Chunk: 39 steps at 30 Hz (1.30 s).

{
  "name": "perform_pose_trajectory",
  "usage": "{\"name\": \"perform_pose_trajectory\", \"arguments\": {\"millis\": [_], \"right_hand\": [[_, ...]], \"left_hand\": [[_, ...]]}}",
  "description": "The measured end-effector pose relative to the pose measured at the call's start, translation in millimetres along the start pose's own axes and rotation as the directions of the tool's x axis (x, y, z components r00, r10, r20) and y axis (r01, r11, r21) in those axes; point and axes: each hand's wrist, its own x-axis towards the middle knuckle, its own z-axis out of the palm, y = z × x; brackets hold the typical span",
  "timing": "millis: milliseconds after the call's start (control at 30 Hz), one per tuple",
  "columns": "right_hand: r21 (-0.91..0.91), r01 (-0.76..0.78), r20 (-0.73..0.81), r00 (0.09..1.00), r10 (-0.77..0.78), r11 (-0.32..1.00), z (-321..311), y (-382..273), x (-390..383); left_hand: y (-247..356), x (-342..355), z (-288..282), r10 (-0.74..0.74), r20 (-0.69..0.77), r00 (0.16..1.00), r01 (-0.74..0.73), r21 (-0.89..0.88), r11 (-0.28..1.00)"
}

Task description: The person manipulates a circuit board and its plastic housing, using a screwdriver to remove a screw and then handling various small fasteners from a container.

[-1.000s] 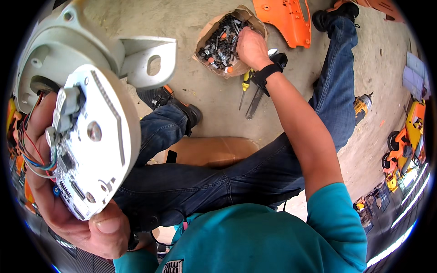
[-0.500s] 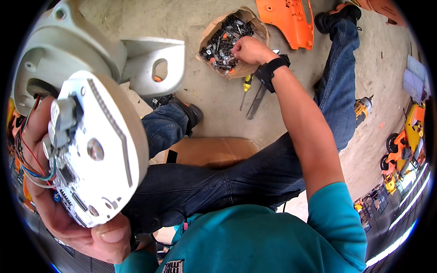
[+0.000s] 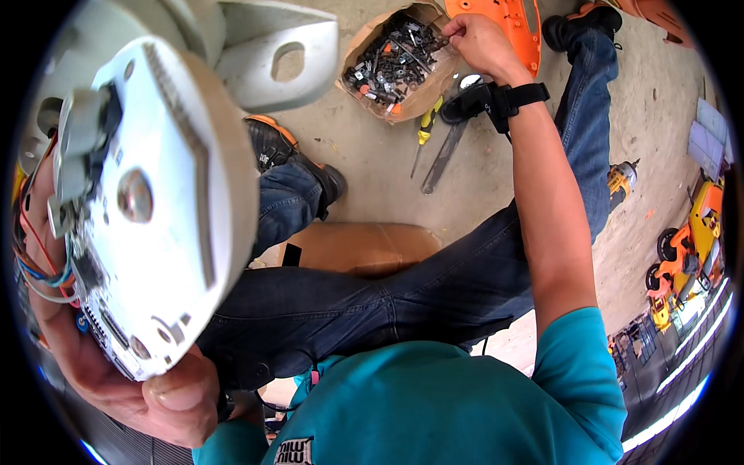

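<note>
Concrete floor (image 3: 364, 174) is bearing one paper bag (image 3: 415, 105) of small parts (image 3: 391, 66) and one screwdriver (image 3: 425, 132); one left hand (image 3: 116, 387) is clasping one circuit board (image 3: 167, 240) at left, while one right hand (image 3: 479, 46) is curling at the bag's edge, its hold, if any, unclear.

A circuit board (image 3: 151, 256) is held by the left hand (image 3: 116, 397), the right hand (image 3: 482, 46) poised at the far paper bag (image 3: 418, 102).

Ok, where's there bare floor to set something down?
Between the left shoe, screwdriver and brown cardboard, and between the right leg and pale sheets. It's crowded around the paper bag: right hand, orange panel, metal bar.
</note>
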Motion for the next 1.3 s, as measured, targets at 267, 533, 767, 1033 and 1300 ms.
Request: {"name": "perform_pose_trajectory", "arguments": {"millis": [267,533,767,1033,1300], "right_hand": [[-0.293,0.231,0.228,0.959,-0.167,0.928,17,-17,-4],[-0.423,0.100,0.054,0.995,-0.085,0.900,66,-27,30],[-0.339,-0.079,-0.135,0.990,0.034,0.938,93,-23,38],[-0.288,-0.065,-0.020,0.998,0.061,0.955,77,-21,35],[-0.238,0.044,0.002,0.999,-0.045,0.970,78,-11,28]], "left_hand": [[24,17,20,-0.114,0.093,0.989,0.117,-0.030,0.993],[32,23,35,-0.118,0.063,0.991,0.116,0.032,0.993],[34,29,29,-0.177,0.147,0.973,0.163,0.101,0.981],[36,31,29,-0.220,0.138,0.966,0.204,0.116,0.972],[34,28,29,-0.160,0.113,0.981,0.141,0.162,0.977]]}}
